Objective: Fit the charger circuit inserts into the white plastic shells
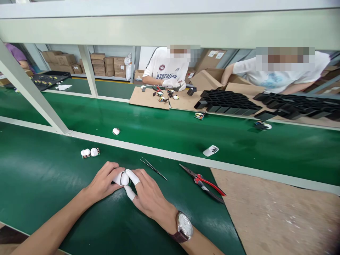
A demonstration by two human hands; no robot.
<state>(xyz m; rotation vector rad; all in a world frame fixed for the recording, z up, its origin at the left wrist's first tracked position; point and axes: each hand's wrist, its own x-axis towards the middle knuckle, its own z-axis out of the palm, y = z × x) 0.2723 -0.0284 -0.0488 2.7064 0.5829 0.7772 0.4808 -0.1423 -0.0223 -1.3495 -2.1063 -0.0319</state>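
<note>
My left hand [103,181] is closed around a white plastic housing [117,179], low over the green bench. White finger cots cover the thumb and forefinger of my right hand [148,193], which pinch a small circuit board with a white covering [124,179] at the housing's open end. How far the board sits inside is hidden by my fingers. Tweezers [154,168] lie beyond my right hand, and red-and-black long-nose pliers [199,179] rest farther right. Two similar circuit boards with white tops [90,152] sit beyond my left hand.
A pale rail [148,150] separates my bench from a green belt, which carries a white housing [211,151] and several boards. Brown cardboard [281,212] covers the bench at right. Opposite, two co-workers sit near rows of black cases [228,102]. A frame post [34,88] slants at left.
</note>
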